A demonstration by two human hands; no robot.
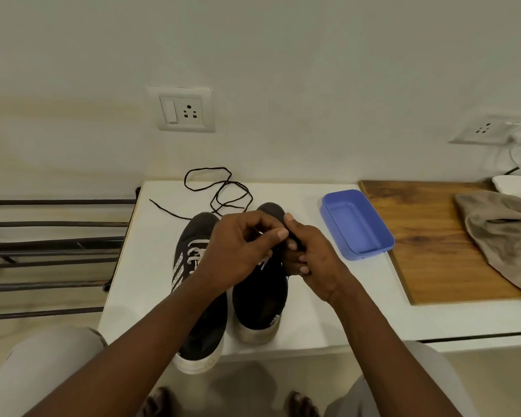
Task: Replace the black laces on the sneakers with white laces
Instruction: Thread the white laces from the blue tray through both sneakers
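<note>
Our left hand (238, 251) pinches the white lace (263, 263) over the right sneaker (259, 299); our right hand (310, 260) grips that sneaker's upper. The left sneaker (193, 233) is already laced white, and a black lace (223, 191) lies behind it: we judge the task past halfway. Both sneakers stand on a white table (313, 311), blue tray (355, 224) beside, wall socket (187, 109) above.
</note>
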